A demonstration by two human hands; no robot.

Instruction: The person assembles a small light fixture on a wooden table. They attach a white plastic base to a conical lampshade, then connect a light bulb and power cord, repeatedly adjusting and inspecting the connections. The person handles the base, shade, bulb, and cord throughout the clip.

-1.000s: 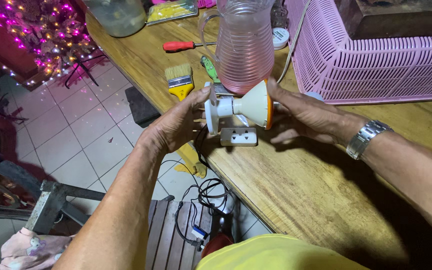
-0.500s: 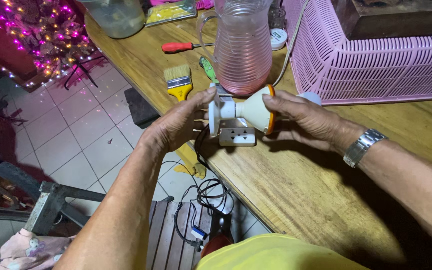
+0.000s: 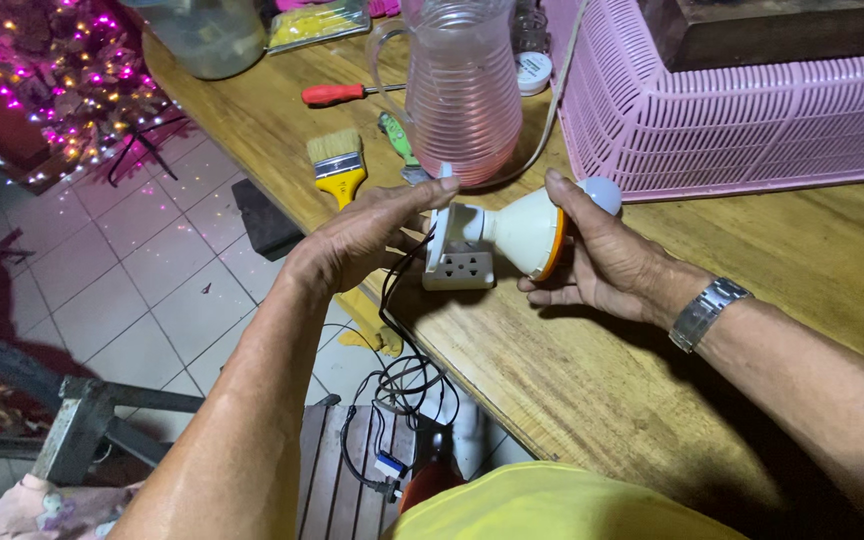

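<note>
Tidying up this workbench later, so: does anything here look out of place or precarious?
One thing: the yellow-handled paintbrush lies at the wooden table's edge, handle tip reaching the rim above the tiled floor. The bulb and white socket block sit steady between the left hand and right hand.

A white LED bulb (image 3: 530,232) with an orange ring around its widest part lies on its side near the middle of the frame, its rounded dome pointing right and its narrow neck pointing left. The neck is seated in a white socket adapter (image 3: 457,250), a small blocky piece with outlet slots on its lower face, held just above the bench (image 3: 572,390) edge.
</note>
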